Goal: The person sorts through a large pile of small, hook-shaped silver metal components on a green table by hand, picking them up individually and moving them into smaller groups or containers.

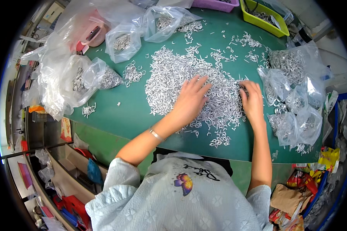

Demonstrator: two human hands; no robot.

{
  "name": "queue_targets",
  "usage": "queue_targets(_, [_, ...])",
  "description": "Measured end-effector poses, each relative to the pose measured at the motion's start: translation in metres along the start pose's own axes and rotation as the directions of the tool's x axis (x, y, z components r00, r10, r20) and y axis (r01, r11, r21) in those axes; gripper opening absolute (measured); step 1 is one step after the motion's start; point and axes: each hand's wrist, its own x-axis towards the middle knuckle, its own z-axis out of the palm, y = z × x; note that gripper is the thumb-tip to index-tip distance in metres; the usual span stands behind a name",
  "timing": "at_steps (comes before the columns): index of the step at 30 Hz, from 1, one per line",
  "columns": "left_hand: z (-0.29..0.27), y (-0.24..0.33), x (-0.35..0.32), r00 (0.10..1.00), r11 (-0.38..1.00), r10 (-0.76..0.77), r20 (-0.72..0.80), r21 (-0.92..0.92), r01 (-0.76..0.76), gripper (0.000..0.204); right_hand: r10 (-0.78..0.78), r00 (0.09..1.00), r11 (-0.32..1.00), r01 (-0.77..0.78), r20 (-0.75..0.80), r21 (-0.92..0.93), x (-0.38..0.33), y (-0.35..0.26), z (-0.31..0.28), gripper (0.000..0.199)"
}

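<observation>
A wide heap of small silver metal hook-like pieces (164, 77) covers the middle of the green table (115, 119). My left hand (191, 98) lies over the heap with its fingers spread, touching the pieces and gripping none that I can see. At the heap's right edge rests my right hand (253, 99), fingers bent and thumb apart. Its fingertips touch the pieces there, and nothing shows between them. A smaller cluster of ring-like pieces (133, 74) lies left of the heap.
Clear plastic bags of metal parts stand at the back left (122, 44) and along the right side (293, 100). A yellow-green basket (266, 23) and a purple basket (216, 4) sit at the far edge. A pink container (92, 36) is at the far left.
</observation>
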Motion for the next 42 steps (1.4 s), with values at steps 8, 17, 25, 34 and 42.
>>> queue_targets(8, [0.019,0.006,0.000,0.963,0.990,0.129,0.237,0.025,-0.139,0.049,-0.046,0.961,0.981,0.095,0.272,-0.171,0.032,0.014,0.006,0.013])
queue_targets(17, [0.030,-0.002,0.056,0.986,0.982,0.126,0.110,-0.155,-0.108,0.022,0.022,0.979,0.995,-0.040,0.201,0.088,-0.002,0.002,-0.041,0.014])
queue_targets(25, [0.047,0.010,0.057,0.896,0.964,0.249,0.368,0.000,-0.268,0.032,0.252,0.860,0.930,-0.342,0.444,0.136,-0.101,-0.002,-0.081,0.020])
queue_targets(34, [0.046,0.022,0.035,0.959,0.971,0.177,0.222,0.119,-0.207,0.045,0.074,0.983,0.986,-0.097,0.167,0.137,-0.034,-0.011,-0.044,0.028])
queue_targets(42, [0.015,0.015,-0.001,0.935,0.977,0.182,0.303,0.051,-0.207,0.049,-0.048,0.987,0.993,0.063,0.150,-0.095,-0.059,0.019,-0.046,0.022])
